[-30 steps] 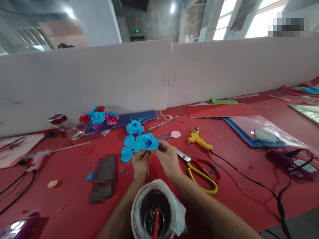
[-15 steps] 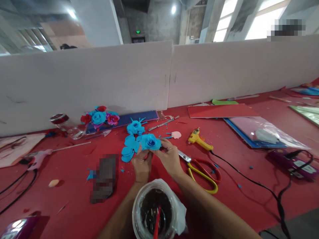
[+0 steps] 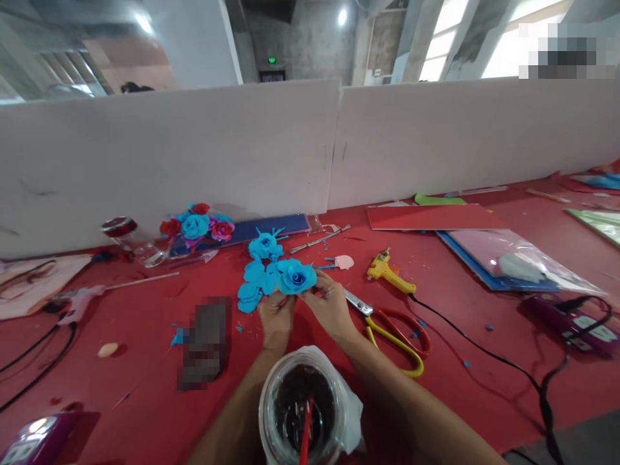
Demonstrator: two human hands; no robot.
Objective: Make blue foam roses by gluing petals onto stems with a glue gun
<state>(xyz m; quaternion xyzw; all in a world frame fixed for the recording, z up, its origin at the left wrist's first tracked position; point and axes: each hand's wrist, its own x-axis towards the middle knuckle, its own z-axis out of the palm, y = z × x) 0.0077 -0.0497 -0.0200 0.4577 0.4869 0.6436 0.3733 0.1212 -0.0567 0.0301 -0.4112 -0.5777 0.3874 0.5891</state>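
A blue paper rose (image 3: 297, 276) is held up between both hands, its layered petals facing me. My left hand (image 3: 277, 316) is closed on its underside from the left. From the right, my right hand (image 3: 329, 302) pinches the petals at the rose's lower edge. The fingertips beneath the flower are partly hidden. Loose blue petals (image 3: 250, 294) lie just left of the rose. Behind it sits another blue paper flower (image 3: 265, 246). Scissors (image 3: 397, 336) with red and yellow handles rest beside my right hand.
A drink cup (image 3: 303, 413) with a red straw stands between my forearms. To the right are a yellow glue gun (image 3: 390, 274) and its cord. A flower bunch (image 3: 196, 226) and a glass jar (image 3: 135, 242) lie at the back left, before a white partition (image 3: 169, 148).
The rose has tilted slightly in my hands, so its centre shows more toward me. The whole view has shifted a little; both hands keep their hold.
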